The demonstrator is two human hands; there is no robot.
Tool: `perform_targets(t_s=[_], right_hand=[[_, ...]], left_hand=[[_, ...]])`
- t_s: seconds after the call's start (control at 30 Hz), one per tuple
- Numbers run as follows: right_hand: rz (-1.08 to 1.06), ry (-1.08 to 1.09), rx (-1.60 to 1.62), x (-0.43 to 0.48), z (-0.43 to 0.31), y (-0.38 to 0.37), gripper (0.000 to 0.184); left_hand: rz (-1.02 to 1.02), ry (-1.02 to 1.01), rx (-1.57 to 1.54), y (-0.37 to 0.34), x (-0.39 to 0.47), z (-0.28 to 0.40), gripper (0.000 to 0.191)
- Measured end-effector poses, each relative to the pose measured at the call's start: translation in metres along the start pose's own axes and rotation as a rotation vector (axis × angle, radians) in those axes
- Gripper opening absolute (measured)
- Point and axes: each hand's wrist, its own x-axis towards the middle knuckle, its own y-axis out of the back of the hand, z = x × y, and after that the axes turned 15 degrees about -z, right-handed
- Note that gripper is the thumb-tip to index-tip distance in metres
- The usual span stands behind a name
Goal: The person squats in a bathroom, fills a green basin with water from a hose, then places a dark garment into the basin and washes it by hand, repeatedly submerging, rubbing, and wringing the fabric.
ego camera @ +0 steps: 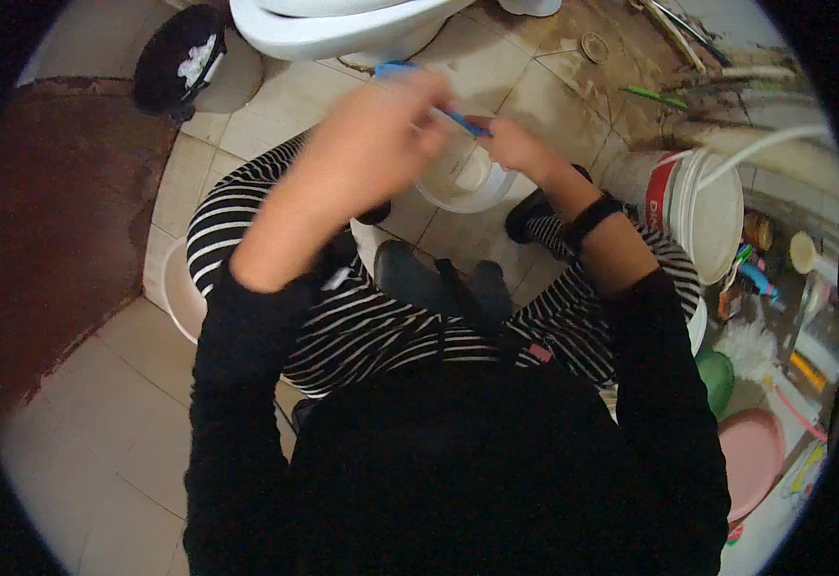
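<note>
My right hand (pixel 519 150) grips the end of a thin blue handle (pixel 471 127). The handle slants up and to the left, passing behind my left hand (pixel 394 126). Past that hand, a wider blue piece (pixel 394 69) shows; it may be the same tool's head, but the join is hidden. My left hand is motion-blurred and over the tool, and whether its fingers hold it I cannot tell. Under both hands a translucent plastic tub (pixel 466 205) stands on the tiles, with something whitish inside.
A white toilet bowl (pixel 347 36) is ahead. At left stand a waste bin (pixel 236 83) with white paper and a pale basin (pixel 182 291). To the right are a lidded bucket (pixel 718 216), a hose (pixel 758 147), a pink basin (pixel 751 461) and a floor drain (pixel 594 48).
</note>
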Motion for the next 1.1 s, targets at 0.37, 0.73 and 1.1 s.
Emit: perform_targets(t_s=[0.37,0.73,1.1], right_hand=[[0.038,-0.012,0.479,-0.008,0.006,-0.031,0.043],[0.077,-0.017,0.176,-0.013,0.002,-0.045,0.013],[0.152,-0.013,0.115,-0.02,0.01,-0.031,0.011]], left_hand=[[0.288,0.658,-0.131,0.024,-0.212,0.02,0.038],[0.162,0.548,-0.615,0.009,-0.227,0.014,0.015],[-0.312,0.634,-0.408,-0.016,-0.279,0.108,0.016]])
